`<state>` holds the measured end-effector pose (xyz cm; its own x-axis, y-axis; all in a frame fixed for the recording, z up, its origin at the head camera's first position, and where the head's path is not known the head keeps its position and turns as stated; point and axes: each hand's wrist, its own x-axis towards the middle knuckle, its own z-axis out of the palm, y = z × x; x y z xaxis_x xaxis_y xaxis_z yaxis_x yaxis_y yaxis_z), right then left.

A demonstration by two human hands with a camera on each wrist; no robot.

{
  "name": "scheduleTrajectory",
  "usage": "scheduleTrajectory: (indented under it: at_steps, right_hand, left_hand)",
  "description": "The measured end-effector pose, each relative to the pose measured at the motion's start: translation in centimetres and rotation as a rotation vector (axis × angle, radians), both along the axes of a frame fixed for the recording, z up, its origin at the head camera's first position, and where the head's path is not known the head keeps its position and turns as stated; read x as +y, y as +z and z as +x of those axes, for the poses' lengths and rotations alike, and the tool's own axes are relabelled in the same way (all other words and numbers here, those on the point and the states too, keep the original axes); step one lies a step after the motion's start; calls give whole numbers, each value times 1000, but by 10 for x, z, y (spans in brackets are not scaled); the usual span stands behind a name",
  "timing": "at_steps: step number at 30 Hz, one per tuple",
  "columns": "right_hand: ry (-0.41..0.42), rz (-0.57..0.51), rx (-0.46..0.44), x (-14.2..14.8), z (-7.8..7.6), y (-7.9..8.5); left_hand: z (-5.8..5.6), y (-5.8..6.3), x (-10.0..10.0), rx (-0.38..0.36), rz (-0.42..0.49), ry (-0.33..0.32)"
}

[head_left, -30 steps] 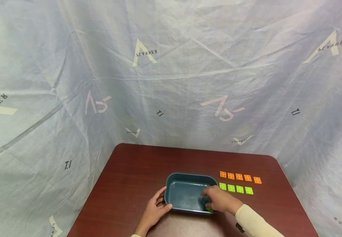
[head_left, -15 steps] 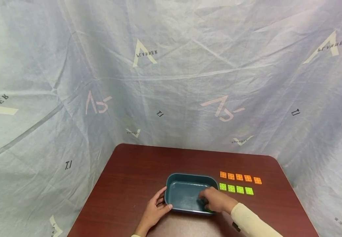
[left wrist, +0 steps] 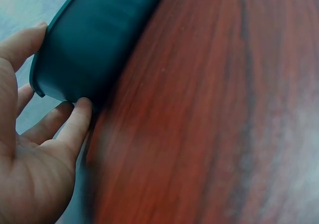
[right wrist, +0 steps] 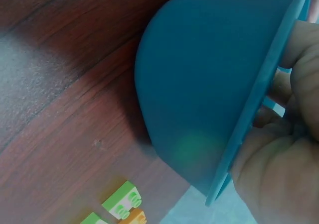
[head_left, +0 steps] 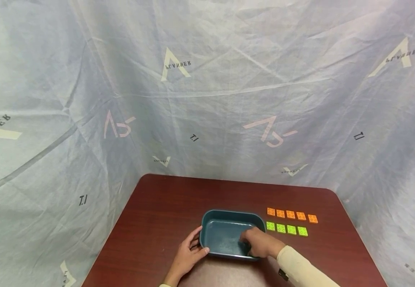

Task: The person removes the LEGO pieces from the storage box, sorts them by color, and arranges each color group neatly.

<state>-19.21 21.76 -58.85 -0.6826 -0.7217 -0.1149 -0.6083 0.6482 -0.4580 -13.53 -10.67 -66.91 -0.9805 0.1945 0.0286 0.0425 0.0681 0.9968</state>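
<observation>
My left hand (head_left: 187, 252) grips the left end of a dark teal rectangular tray (head_left: 225, 238), thumb at the near rim. In the left wrist view, the fingers (left wrist: 77, 122) press against the tray's outer wall. My right hand (head_left: 261, 242) reaches over the right rim into the tray with its fingers curled downward. The green toy brick it held a moment ago is now hidden beneath the hand. In the right wrist view, the tray's wall (right wrist: 209, 64) hides the fingertips, and a faint green patch shows on that wall.
Right of the tray lies a row of green toy bricks (head_left: 291, 230), with a row of orange toy bricks (head_left: 290, 215) behind it. All sit on a dark red wooden table (head_left: 171, 195). Pale printed fabric (head_left: 211, 99) hangs around the table's far side.
My right hand has shifted slightly left and deeper into the tray, and the green toy brick under its thumb has gone out of sight. The left hand and tray stay nearly still.
</observation>
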Motion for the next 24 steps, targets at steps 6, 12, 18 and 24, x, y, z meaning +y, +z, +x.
scheduleTrajectory:
  at_steps: [6,12,18,24]
  right_hand:
    - [-20,-4,-11,-3,-1,-3]
    - [-48,-44,-27,-4,-5,-5]
    - [-43,-110,-40,-5,-6,-5]
    - [-59,-182,-94,-6,-6,-2]
  left_hand:
    - [0,-1,0,9,10,1]
    - [0,1,0,5,19,0]
    - [-1,0,0,14,27,-3]
    - [-1,0,0,17,34,-1]
